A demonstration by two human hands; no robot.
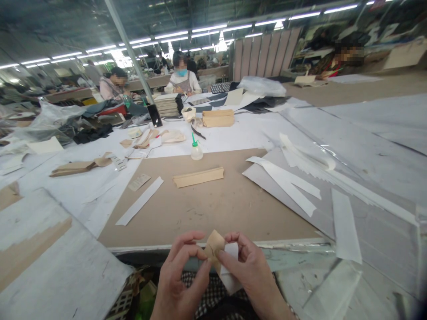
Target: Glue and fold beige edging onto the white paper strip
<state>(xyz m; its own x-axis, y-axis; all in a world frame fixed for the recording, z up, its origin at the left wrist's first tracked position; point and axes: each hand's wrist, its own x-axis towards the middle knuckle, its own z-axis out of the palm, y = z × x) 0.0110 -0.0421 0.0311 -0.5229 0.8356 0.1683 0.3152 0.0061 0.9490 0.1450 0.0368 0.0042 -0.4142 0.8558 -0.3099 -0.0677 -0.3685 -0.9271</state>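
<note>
Just off the near edge of the table, both hands hold a small tan strip [214, 244] with a white backing piece [231, 266] hanging beside it. My left hand [183, 278] pinches the tan strip between thumb and forefinger at its left side. With thumb and fingers, my right hand [250, 271] grips the tan strip and the white piece together. On the brown board [207, 209] ahead lies a folded tan strip [199, 177]. Left of it are a white strip [140, 201] and a small translucent ruler-like piece [139, 182].
A small bottle with a green spout [196, 150] stands at the board's far edge. White strips [290, 186] lie on the grey sheet to the right. A padded white panel [50, 253] juts in at left. Co-workers [183, 75] sit across the table.
</note>
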